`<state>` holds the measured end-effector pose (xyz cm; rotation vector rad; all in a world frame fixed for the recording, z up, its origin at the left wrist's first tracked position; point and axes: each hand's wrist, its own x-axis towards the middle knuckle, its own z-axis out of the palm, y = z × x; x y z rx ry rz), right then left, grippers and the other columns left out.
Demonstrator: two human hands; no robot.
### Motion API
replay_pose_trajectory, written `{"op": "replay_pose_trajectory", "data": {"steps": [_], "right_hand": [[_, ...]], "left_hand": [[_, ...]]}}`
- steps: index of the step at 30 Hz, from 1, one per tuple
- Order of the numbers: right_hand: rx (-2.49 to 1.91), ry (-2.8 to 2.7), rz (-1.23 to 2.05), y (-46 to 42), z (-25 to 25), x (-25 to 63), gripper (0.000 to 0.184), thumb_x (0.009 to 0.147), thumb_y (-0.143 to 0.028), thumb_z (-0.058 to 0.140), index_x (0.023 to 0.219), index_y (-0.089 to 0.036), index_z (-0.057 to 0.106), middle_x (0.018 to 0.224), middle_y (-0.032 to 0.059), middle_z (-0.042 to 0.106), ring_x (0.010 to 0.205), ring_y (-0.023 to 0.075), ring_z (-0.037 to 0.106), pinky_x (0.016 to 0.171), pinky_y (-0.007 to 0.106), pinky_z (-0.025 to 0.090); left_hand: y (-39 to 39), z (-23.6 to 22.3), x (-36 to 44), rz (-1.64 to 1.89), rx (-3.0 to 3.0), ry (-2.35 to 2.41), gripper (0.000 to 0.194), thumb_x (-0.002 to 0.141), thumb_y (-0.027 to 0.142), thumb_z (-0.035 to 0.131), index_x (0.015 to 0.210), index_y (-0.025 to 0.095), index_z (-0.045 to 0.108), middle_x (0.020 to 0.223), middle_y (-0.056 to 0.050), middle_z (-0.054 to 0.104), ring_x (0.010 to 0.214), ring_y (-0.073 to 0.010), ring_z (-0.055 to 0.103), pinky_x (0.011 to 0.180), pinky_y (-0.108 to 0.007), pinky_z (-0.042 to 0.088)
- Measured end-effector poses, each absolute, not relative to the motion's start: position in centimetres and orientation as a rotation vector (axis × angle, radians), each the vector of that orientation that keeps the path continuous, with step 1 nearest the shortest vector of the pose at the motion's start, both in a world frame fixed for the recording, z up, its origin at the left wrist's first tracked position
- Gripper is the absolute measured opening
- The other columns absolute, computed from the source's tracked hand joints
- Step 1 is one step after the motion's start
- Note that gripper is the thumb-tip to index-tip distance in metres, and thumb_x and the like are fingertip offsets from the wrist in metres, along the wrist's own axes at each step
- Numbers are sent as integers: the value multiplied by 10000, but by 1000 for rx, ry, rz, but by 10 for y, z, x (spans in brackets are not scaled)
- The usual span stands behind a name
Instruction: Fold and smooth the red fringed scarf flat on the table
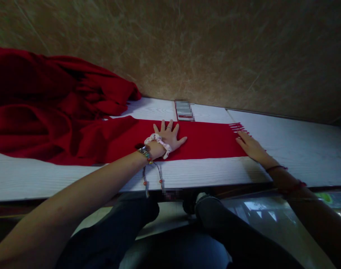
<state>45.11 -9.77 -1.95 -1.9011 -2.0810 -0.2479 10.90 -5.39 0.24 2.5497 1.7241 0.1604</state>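
Note:
A red scarf (206,140) lies flat and folded into a long strip on the white wooden table, its fringe (239,127) at the right end. My left hand (169,136) presses on the middle of the strip, fingers spread wide; a scrunchie, a watch and a beaded bracelet circle that wrist. At the fringed end rests my right hand (250,145), palm down with fingers stretched out over the scarf's edge. Toward the left the cloth turns wrinkled and runs up to a loose heap of red fabric (61,86).
Behind the scarf a phone-like flat object (184,110), partly blurred out, lies near the wall. The brown marbled wall (187,48) borders the back of the white table (293,149). My legs are below its front edge, with a glossy surface (260,213) at the lower right.

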Motion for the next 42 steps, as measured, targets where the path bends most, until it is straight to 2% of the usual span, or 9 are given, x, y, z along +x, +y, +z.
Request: {"op": "replay_pose_trajectory", "data": {"steps": [4, 7, 9, 14, 19, 25, 29, 36, 42], "right_hand": [[-1797, -2113, -349, -114, -6, 449, 351, 793, -369, 434, 1035, -156, 572, 1031, 137, 611, 1000, 279, 548, 863, 458, 434], [-1693, -2261, -232, -125, 3, 440, 260, 790, -346, 436, 876, -182, 618, 888, 98, 645, 862, 242, 592, 795, 421, 467], [-1685, -2289, -154, -129, 6, 439, 242, 785, -330, 426, 803, -192, 624, 839, 84, 650, 817, 228, 599, 764, 408, 475], [-1817, -2105, -62, -125, 6, 450, 202, 719, -351, 498, 787, -201, 614, 826, 73, 649, 784, 225, 601, 744, 407, 477], [-1898, -1980, 250, -112, 10, 450, 168, 626, -273, 555, 787, -224, 568, 637, -1, 599, 581, 161, 574, 576, 314, 491], [-1897, -1995, 175, -105, 17, 437, 212, 548, -168, 547, 747, -232, 516, 609, -32, 567, 556, 139, 544, 568, 286, 468], [-1845, -1843, 294, -109, 10, 445, 264, 573, -254, 585, 821, -208, 507, 664, -2, 570, 597, 153, 565, 603, 324, 493], [-1783, -1811, 443, -109, 9, 455, 555, 523, -492, 700, 949, -193, 507, 728, 19, 559, 567, 142, 552, 586, 351, 515], [-1613, -1807, 577, -117, 11, 448, 618, 531, -507, 695, 1039, -216, 497, 820, 21, 526, 648, 147, 571, 685, 366, 532]], "left_hand": [[-56, 7, 112, 313, 2916, 1373, 513, 841, 427, 361, 1293, 184, 372, 1436, -94, 175, 1305, -319, 114, 1019, -540, 138], [-57, 10, 116, 158, 3063, 836, 454, 869, 359, 346, 1304, 231, 342, 1438, -35, 184, 1311, -195, 160, 1046, -389, 195], [-57, 9, 118, 25, 3016, 720, 439, 890, 360, 296, 1313, 245, 320, 1423, -15, 234, 1303, -165, 192, 1041, -370, 215], [-56, 7, 119, 10, 2943, 750, 457, 893, 361, 277, 1327, 218, 297, 1412, -17, 256, 1304, -161, 187, 1048, -383, 191], [-55, 5, 118, 32, 2920, 758, 452, 890, 366, 275, 1324, 240, 301, 1413, 2, 254, 1304, -144, 188, 1051, -360, 184], [-54, 4, 118, 36, 2926, 761, 452, 890, 371, 279, 1323, 243, 303, 1413, 5, 254, 1302, -141, 193, 1052, -355, 177], [-56, 6, 118, 27, 2913, 772, 449, 889, 369, 285, 1319, 240, 311, 1412, 3, 257, 1300, -145, 200, 1054, -358, 173], [-53, 3, 117, 55, 2917, 732, 457, 888, 368, 282, 1319, 220, 312, 1411, -2, 260, 1301, -152, 196, 1051, -371, 188], [-53, 3, 117, 37, 2915, 751, 456, 891, 369, 265, 1322, 228, 307, 1414, 2, 252, 1301, -147, 195, 1051, -361, 185]]}}
